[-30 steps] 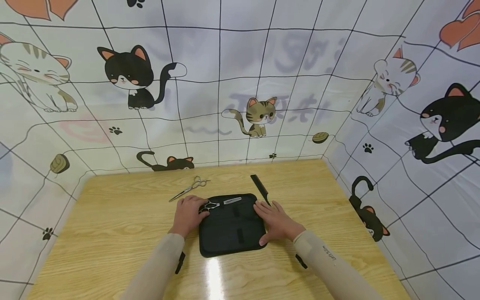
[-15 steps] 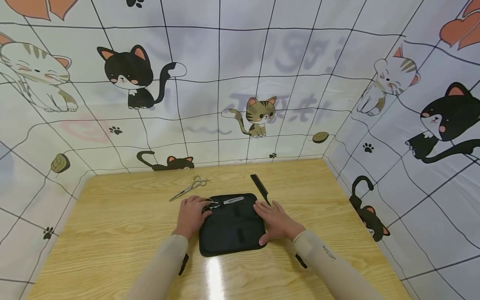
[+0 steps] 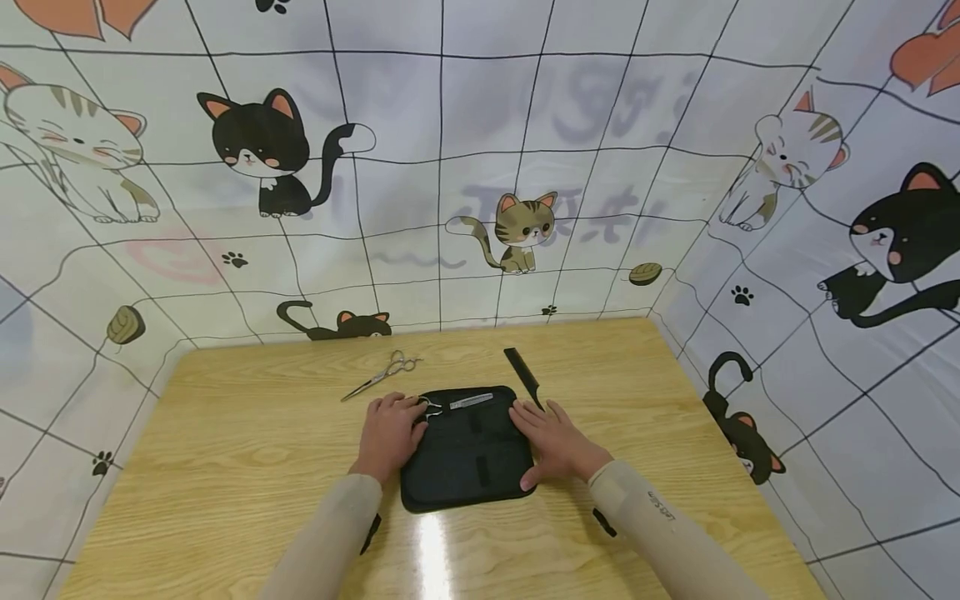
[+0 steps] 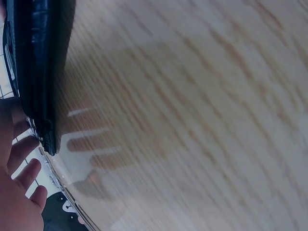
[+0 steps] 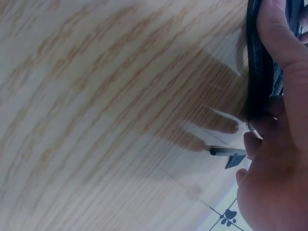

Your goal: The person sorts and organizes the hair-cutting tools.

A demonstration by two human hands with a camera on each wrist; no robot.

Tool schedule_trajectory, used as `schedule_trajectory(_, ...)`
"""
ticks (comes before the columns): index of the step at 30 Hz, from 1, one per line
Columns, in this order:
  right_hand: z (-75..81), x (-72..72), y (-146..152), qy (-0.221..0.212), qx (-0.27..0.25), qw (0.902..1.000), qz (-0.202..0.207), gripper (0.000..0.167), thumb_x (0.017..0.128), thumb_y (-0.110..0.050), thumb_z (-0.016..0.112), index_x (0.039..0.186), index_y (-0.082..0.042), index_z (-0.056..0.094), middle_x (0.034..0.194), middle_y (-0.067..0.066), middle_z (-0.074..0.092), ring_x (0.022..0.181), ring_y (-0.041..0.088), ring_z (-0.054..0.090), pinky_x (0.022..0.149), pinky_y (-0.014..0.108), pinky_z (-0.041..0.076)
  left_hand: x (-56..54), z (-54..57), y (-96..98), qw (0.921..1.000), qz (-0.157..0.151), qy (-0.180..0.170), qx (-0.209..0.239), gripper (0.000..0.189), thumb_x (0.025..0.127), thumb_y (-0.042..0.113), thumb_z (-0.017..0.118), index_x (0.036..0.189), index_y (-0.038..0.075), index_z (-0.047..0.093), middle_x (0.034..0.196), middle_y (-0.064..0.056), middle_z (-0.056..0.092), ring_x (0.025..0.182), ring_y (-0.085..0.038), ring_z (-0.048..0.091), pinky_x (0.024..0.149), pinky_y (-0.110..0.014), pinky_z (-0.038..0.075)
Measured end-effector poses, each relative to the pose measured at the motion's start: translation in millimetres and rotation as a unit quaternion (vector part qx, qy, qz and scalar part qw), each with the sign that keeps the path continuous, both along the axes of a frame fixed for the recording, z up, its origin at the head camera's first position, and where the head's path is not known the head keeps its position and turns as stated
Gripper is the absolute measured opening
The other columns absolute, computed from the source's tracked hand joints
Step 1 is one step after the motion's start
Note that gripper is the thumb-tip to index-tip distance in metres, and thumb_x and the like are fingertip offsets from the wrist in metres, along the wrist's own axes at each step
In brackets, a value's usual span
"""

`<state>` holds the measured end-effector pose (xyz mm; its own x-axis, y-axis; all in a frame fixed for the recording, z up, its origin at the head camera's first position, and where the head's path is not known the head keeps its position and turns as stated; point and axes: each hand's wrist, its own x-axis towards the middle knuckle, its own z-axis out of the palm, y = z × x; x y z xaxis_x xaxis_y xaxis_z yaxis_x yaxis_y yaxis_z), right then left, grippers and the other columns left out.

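Observation:
In the head view a black zip case (image 3: 465, 458) lies open and flat on the wooden table. A pair of thinning scissors (image 3: 471, 401) lies along its far part, the blade passing under a strap. My left hand (image 3: 390, 435) holds their handles between thumb and fingers at the far left corner, hiding part of the rings. Across the case, my right hand (image 3: 558, 442) rests on the right edge, fingers spread and thumb near the front corner. Both wrist views show the case edge beside the fingers; the scissors are not clear there.
Beyond the left hand lies another pair of scissors (image 3: 382, 375), bare on the table (image 3: 247, 450). A black comb (image 3: 522, 375) lies behind the right hand, its thin end close to the fingers. Cat-patterned cloth walls (image 3: 405, 208) border the back and sides.
My left hand has moved to the right along the case, and the thinning scissors have slid rightward under the strap. The right hand has stayed on the case edge.

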<state>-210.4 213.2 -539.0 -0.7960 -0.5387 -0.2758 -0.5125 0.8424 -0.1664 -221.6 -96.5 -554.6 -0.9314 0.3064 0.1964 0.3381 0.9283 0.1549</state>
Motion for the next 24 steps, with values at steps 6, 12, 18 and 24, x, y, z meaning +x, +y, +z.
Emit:
schedule_trajectory(6, 1.4, 0.9, -1, 0.001, -0.009, 1.0, -0.002, 0.123, 0.064, -0.071, 0.073, 0.156, -0.01, 0.02, 0.164, 0.007, 0.017, 0.152, 0.027, 0.016, 0.122, 0.057, 0.005, -1.6, 2.2, -0.5, 0.9996, 0.0, -0.011, -0.027, 0.036, 0.093, 0.033, 0.065, 0.126, 0.02, 0.067, 0.131, -0.002, 0.065, 0.128, -0.027, 0.053, 0.104, -0.051, 0.04)
schedule_trajectory(12, 2.0, 1.1, 0, 0.011, -0.003, 0.9999, 0.006, 0.122, 0.065, -0.072, 0.073, 0.156, -0.01, 0.021, 0.164, 0.008, 0.018, 0.152, 0.027, 0.018, 0.121, 0.058, 0.008, -1.6, 4.3, -2.9, 0.9987, -0.009, -0.024, -0.044, 0.036, 0.095, 0.032, 0.062, 0.129, 0.023, 0.065, 0.135, 0.002, 0.062, 0.13, -0.025, 0.052, 0.104, -0.05, 0.04)
schedule_trajectory(18, 1.0, 0.4, 0, 0.009, 0.007, 0.9999, 0.005, 0.122, 0.065, -0.072, 0.072, 0.156, -0.01, 0.02, 0.164, 0.007, 0.018, 0.152, 0.026, 0.017, 0.121, 0.057, 0.008, -2.1, -4.4, -2.3, 0.9997, -0.002, -0.015, -0.017, 0.036, 0.094, 0.032, 0.063, 0.129, 0.026, 0.065, 0.132, 0.007, 0.064, 0.133, -0.024, 0.051, 0.104, -0.049, 0.039)
schedule_trajectory(24, 3.1, 1.0, 0, 0.007, 0.001, 1.0, 0.007, 0.121, 0.066, -0.071, 0.073, 0.156, -0.009, 0.021, 0.164, 0.008, 0.019, 0.152, 0.028, 0.018, 0.121, 0.058, 0.009, -2.7, -6.1, 0.0, 0.9999, -0.007, -0.007, 0.003, 0.036, 0.093, 0.029, 0.065, 0.129, 0.024, 0.066, 0.131, 0.008, 0.064, 0.134, -0.025, 0.05, 0.105, -0.052, 0.039)
